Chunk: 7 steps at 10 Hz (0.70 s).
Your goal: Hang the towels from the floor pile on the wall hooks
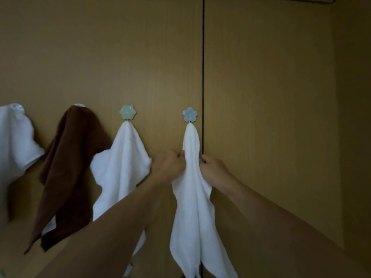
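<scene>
Now your left hand [170, 163] and right hand [212, 169] pinch the towel [192, 197] at nine and three o'clock, steadying it under the blue hook [190, 114] so it drapes evenly.

Two forearms enter from the bottom edge, and both are bare along their whole visible length, with no sleeve on either. The left hand [168, 165] and the right hand [212, 169] are bare too, without gloves; no ring, watch or band shows at the wrists or on the visible fingers [177, 154], though the dim light and slight blur leave small details hard to tell. The arms look broad near the bottom edge and narrow toward the wrists in the wide-angle view.
</scene>
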Tool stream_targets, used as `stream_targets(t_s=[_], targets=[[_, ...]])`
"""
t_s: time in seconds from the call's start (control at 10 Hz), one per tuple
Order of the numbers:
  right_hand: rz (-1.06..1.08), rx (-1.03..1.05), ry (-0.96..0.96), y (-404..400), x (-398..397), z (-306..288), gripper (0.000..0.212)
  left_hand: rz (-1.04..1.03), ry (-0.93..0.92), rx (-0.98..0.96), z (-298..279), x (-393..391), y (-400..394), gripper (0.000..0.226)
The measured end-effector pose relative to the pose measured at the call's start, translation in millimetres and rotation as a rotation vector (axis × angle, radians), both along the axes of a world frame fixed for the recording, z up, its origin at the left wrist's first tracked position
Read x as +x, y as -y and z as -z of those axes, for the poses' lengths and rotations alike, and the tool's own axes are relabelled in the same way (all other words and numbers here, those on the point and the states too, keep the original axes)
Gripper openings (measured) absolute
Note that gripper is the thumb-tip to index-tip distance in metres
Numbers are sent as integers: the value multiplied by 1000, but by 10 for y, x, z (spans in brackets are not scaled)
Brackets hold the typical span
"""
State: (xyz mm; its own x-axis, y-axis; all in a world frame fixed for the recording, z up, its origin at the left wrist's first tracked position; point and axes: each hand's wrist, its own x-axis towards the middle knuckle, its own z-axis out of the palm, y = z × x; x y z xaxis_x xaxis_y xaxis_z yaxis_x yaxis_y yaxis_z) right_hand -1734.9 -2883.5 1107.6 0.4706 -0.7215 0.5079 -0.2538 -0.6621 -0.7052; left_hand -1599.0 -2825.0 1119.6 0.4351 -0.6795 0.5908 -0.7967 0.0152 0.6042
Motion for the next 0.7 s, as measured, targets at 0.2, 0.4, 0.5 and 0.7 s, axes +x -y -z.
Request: stream_targets(t_s=[0.2, 0.4, 0.5, 0.7], targets=[[-130, 269, 116, -332, -201, 301, 57, 317, -450, 52, 452, -278, -328, 55], [-2, 89, -67, -726, -392, 606, 41, 228, -319, 155, 763, -549, -945, 47], [-43, 125, -201, -973, -493, 685, 48, 188, -297, 199, 801, -699, -1308, 39], [-43, 145, -240, -1478, -642, 801, 67, 79, -61, 283, 888, -668, -2010, 46]])
